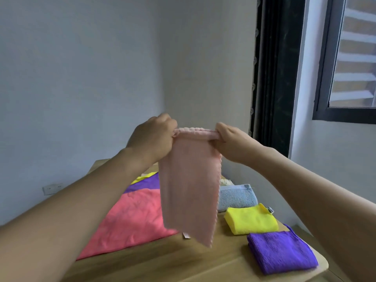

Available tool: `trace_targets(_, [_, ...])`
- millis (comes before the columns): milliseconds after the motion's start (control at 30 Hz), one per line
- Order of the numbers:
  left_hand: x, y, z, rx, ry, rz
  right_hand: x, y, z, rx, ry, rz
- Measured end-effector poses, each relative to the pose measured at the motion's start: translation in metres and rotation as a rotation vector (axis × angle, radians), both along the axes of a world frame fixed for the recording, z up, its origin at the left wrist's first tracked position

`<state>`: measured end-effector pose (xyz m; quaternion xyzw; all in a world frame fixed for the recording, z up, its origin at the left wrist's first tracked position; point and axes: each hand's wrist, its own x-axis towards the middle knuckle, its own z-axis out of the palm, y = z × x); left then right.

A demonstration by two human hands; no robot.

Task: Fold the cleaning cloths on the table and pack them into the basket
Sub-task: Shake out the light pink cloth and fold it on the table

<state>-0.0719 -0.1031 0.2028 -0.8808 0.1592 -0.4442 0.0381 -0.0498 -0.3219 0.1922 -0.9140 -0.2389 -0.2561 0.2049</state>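
A pale pink cloth (189, 192) hangs in the air above the wooden table (183, 261). My left hand (152, 139) grips its top left corner and my right hand (232, 143) grips its top right corner, stretching the top edge between them. Flat on the table lie a coral cloth (132, 218), a purple cloth (144, 183) and a yellow cloth (140, 178) behind it. At the right sit folded cloths: light blue (236, 197), yellow (251, 219) and purple (280, 253). No basket is in view.
A cream cloth (225, 181) peeks out behind the light blue one. The table's right edge runs close to the folded purple cloth. A wall socket (51, 188) is at the left, a dark-framed window (345, 58) at the right.
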Motion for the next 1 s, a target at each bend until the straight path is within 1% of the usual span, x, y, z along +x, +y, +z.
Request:
trace_targets(67, [-0.009, 0.01, 0.002, 0.012, -0.083, -0.155, -0.005, -0.003, 0.007, -0.004, -0.086, 0.07])
trace_targets(133, [-0.026, 0.014, 0.003, 0.039, -0.077, -0.225, -0.016, -0.007, 0.013, -0.012, -0.136, 0.12])
trace_targets(167, [-0.035, 0.016, 0.001, 0.03, -0.046, -0.23, -0.023, -0.01, 0.014, -0.008, -0.144, 0.143])
trace_targets(233, [-0.059, 0.02, -0.008, -0.047, 0.05, -0.229, -0.041, -0.013, 0.009, 0.04, -0.122, 0.188])
trace_targets(300, [-0.084, 0.025, -0.031, -0.19, 0.266, -0.269, -0.062, -0.015, -0.009, 0.066, -0.015, 0.212])
trace_targets(333, [-0.094, 0.027, -0.048, -0.261, 0.422, -0.301, -0.071, -0.017, -0.023, 0.049, 0.082, 0.212])
trace_targets(367, [-0.105, 0.027, -0.067, -0.306, 0.595, -0.331, -0.081, -0.019, -0.041, 0.028, 0.227, 0.213])
trace_targets(400, [-0.116, 0.026, -0.088, -0.322, 0.76, -0.349, -0.091, -0.021, -0.061, -0.006, 0.411, 0.21])
trace_targets(467, [-0.137, 0.022, -0.133, -0.301, 1.013, -0.375, -0.11, -0.024, -0.106, -0.145, 0.791, 0.191])
trace_targets(500, [-0.144, 0.02, -0.154, -0.298, 1.097, -0.384, -0.117, -0.025, -0.127, -0.217, 0.948, 0.186])
trace_targets(533, [-0.15, 0.018, -0.174, -0.317, 1.154, -0.367, -0.123, -0.025, -0.147, -0.268, 1.066, 0.18])
trace_targets(567, [-0.154, 0.018, -0.19, -0.348, 1.185, -0.326, -0.128, -0.025, -0.163, -0.299, 1.136, 0.168])
trace_targets(600, [-0.156, 0.017, -0.203, -0.376, 1.197, -0.271, -0.131, -0.024, -0.174, -0.315, 1.165, 0.151])
trace_targets(667, [-0.157, 0.017, -0.216, -0.426, 1.183, -0.169, -0.13, -0.022, -0.186, -0.308, 1.161, 0.118])
trace_targets(733, [-0.146, 0.021, -0.224, -0.516, 1.136, -0.16, -0.122, -0.018, -0.187, -0.277, 1.109, 0.1])
trace_targets(867, [-0.106, 0.036, -0.237, -0.734, 1.009, -0.209, -0.09, -0.003, -0.19, -0.251, 0.88, 0.022])
trace_targets(1000, [-0.055, 0.047, -0.261, -0.897, 0.856, -0.083, -0.047, 0.019, -0.211, -0.135, 0.647, -0.034])
